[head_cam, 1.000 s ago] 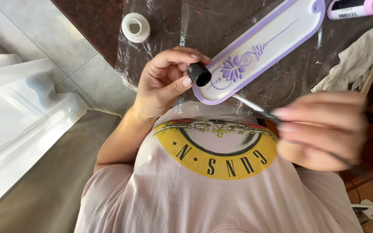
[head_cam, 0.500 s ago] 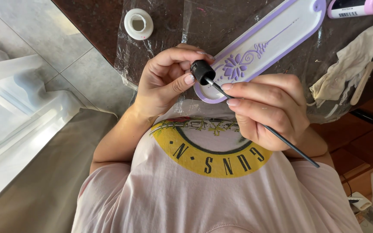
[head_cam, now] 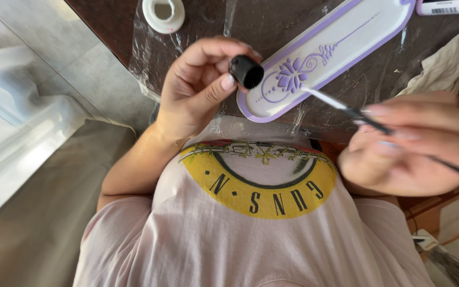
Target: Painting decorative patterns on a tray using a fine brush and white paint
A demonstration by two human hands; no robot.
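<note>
My left hand [head_cam: 197, 87] pinches a small black cap-like pot [head_cam: 246, 71] between thumb and fingers, just left of the near end of a long white tray with a lilac rim and a painted lilac flower [head_cam: 314, 64]. My right hand [head_cam: 415, 143] grips a thin paintbrush [head_cam: 346, 109]. Its pale tip points toward the flower and hovers over the tray's near edge. The brush's dark handle runs out past my fingers to the lower right.
Clear plastic film [head_cam: 150, 58] covers the dark tabletop under the tray. A white tape roll [head_cam: 163, 11] lies at the top left, a pink-and-white tube [head_cam: 450, 6] at the top right, and a crumpled cloth [head_cam: 447, 64] on the right. Pale floor tiles lie to the left.
My right hand drew the brush out of the black pot and moved right, away from my left hand. The left hand still holds the pot in place.
</note>
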